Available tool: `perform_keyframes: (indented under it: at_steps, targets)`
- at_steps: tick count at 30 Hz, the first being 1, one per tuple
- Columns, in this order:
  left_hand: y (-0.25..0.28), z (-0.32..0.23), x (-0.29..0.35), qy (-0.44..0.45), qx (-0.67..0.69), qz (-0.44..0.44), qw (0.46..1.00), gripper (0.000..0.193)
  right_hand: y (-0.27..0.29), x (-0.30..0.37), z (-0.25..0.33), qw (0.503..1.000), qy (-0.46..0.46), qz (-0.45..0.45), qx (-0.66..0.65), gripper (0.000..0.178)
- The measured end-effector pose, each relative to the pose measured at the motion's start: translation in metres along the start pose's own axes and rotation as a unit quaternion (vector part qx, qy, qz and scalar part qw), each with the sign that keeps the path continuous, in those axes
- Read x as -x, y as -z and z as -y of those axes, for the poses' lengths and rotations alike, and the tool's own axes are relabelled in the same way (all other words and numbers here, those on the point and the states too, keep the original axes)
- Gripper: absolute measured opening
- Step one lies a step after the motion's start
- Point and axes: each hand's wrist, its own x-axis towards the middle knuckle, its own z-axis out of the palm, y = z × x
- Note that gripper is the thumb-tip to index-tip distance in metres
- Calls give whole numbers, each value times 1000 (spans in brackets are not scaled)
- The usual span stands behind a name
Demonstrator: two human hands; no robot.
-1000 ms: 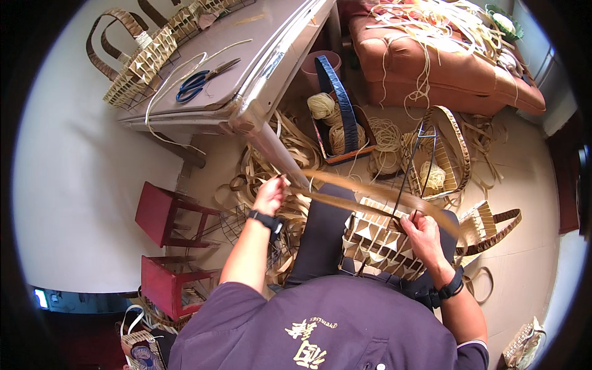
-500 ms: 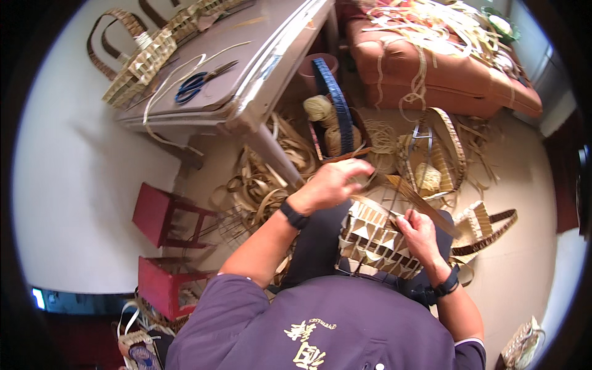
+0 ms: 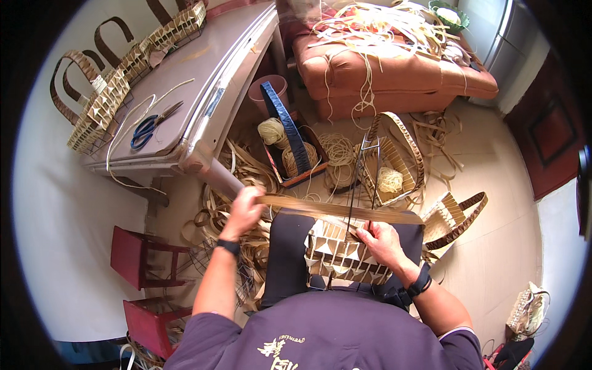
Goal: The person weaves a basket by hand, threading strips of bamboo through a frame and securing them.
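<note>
A partly woven basket (image 3: 336, 250) with cream and brown strips on a dark wire frame rests on my lap. My left hand (image 3: 245, 211), slightly blurred, is closed on one end of a wide brown strip (image 3: 308, 205). The strip stretches across above the basket, behind the thin upright wires, and its far end reaches past my right hand. My right hand (image 3: 380, 242) pinches the basket's upper edge at its right side, thumb on top. Its other fingertips are partly hidden.
Scissors (image 3: 145, 131) and finished baskets (image 3: 102, 111) sit on the table (image 3: 203, 74) at left. A blue-handled basket (image 3: 296, 179), a basket with a yarn ball (image 3: 404, 179) and another basket (image 3: 447, 222) lie ahead. Loose strips cover the orange sofa (image 3: 364, 80). Red stools (image 3: 132, 256) stand left.
My left hand has moved left and pulled the brown strip out straight, from slanting to nearly level. My right hand stays at the basket's edge. The whole view has shifted.
</note>
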Motion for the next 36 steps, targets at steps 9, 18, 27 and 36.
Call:
perform_keyframes:
  at_steps: [9,18,27,36]
  targets:
    - [148,142,313,565,102,-467,673,36,-13,-12,2,996,26,14,-79,36]
    - [-5,-161,-67,-83,79,53,992,52,9,-10,1,998,18,8,-54,31]
    - [-23,-156,-80,29,149,136,979,15,9,-11,-15,999,27,9,-24,31]
    - [188,65,225,641,-356,111,671,43,7,-11,3,994,39,37,-91,26]
